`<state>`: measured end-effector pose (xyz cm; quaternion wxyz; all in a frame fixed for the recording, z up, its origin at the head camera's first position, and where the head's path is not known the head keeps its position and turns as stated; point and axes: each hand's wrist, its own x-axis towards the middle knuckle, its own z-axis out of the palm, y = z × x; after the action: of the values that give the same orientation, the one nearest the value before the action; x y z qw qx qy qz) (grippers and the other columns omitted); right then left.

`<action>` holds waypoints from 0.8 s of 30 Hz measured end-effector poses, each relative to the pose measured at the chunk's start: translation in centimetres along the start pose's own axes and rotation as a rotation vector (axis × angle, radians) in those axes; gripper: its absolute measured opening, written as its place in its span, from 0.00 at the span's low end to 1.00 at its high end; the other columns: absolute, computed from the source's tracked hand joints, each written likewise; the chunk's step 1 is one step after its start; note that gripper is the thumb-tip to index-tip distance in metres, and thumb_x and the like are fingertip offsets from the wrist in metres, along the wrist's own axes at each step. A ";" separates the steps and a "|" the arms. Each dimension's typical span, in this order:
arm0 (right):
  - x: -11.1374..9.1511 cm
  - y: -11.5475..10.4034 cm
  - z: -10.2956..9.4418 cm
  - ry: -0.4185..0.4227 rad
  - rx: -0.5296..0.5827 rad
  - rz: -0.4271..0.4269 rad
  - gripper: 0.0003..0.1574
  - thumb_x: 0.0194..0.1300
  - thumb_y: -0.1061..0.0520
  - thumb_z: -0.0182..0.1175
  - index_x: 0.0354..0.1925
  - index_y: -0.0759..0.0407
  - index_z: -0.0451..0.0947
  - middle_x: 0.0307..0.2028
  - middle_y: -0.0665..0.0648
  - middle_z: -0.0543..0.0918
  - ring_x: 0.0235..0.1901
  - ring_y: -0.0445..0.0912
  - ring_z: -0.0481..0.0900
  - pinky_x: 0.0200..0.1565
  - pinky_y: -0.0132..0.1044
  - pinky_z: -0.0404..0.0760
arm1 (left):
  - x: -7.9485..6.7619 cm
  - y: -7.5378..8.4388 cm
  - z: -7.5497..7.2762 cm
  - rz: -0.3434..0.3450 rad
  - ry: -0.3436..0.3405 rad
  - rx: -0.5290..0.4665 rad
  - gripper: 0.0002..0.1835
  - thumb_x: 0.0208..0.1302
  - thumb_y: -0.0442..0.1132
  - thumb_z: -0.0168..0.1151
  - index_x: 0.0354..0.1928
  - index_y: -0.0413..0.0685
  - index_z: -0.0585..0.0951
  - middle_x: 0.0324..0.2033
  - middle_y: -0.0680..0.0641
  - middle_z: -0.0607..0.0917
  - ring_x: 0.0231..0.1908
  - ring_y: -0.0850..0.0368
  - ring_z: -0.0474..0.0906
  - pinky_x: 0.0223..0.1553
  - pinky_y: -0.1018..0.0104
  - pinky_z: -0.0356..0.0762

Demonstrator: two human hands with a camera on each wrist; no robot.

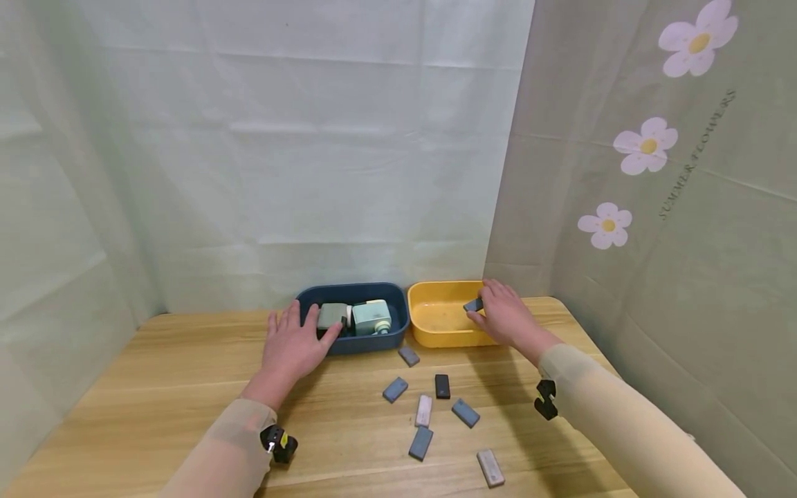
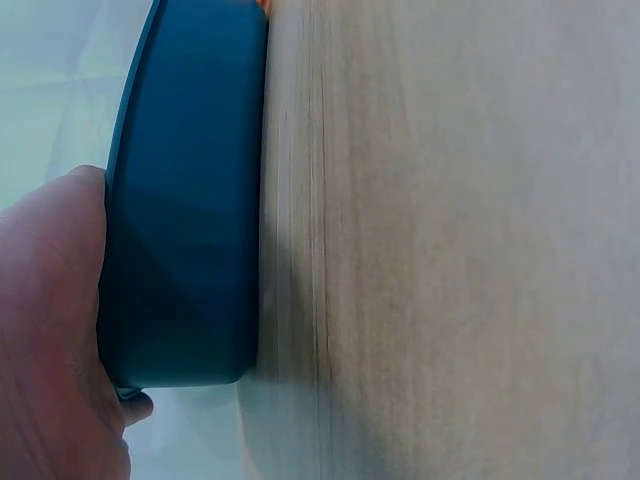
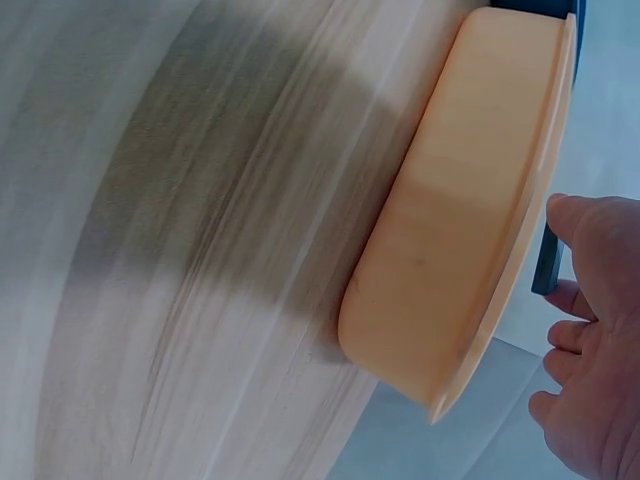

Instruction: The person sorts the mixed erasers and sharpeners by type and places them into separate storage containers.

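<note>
My right hand (image 1: 506,315) pinches a dark blue-grey rectangular block (image 1: 473,305) between thumb and fingers, over the right part of the yellow bin (image 1: 436,339). In the right wrist view the block (image 3: 547,262) shows just above the bin's rim. At the left end of the navy blue bin (image 1: 367,344), my left hand (image 1: 297,349) rests with its fingers spread across the rim. The thumb lies over the front edge, beside a grey-green boxy item (image 1: 333,315). Next to that item sits a pale green boxy one (image 1: 371,317) with a round white part.
Several small flat blocks lie scattered on the wooden table (image 1: 187,387), among them a black one (image 1: 442,386), a pale one (image 1: 423,411) and a grey-brown one (image 1: 490,468) nearest the front. A curtain (image 1: 324,152) hangs behind both bins.
</note>
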<state>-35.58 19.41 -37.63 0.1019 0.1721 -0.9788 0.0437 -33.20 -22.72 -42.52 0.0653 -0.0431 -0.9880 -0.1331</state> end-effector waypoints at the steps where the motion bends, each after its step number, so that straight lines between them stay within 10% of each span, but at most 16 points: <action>1: 0.2 0.0 0.1 -0.002 0.001 0.001 0.27 0.81 0.47 0.68 0.55 0.72 0.77 0.73 0.77 0.72 0.76 0.71 0.68 0.78 0.65 0.64 | 0.0 0.0 0.0 0.000 0.002 0.000 0.52 0.83 0.74 0.41 0.86 0.35 0.61 0.83 0.21 0.51 0.82 0.22 0.49 0.81 0.27 0.32; 24: 1.5 -0.2 0.7 -0.086 -0.006 0.013 0.47 0.83 0.42 0.64 0.79 0.75 0.65 0.79 0.74 0.66 0.80 0.68 0.63 0.80 0.65 0.58 | -0.3 0.6 0.0 0.009 0.028 0.006 0.49 0.84 0.71 0.45 0.85 0.36 0.62 0.83 0.22 0.54 0.82 0.23 0.51 0.81 0.28 0.34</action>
<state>-37.03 18.61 -37.98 0.0602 0.1674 -0.9835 0.0338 -32.88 -22.16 -42.37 0.0800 -0.0455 -0.9872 -0.1306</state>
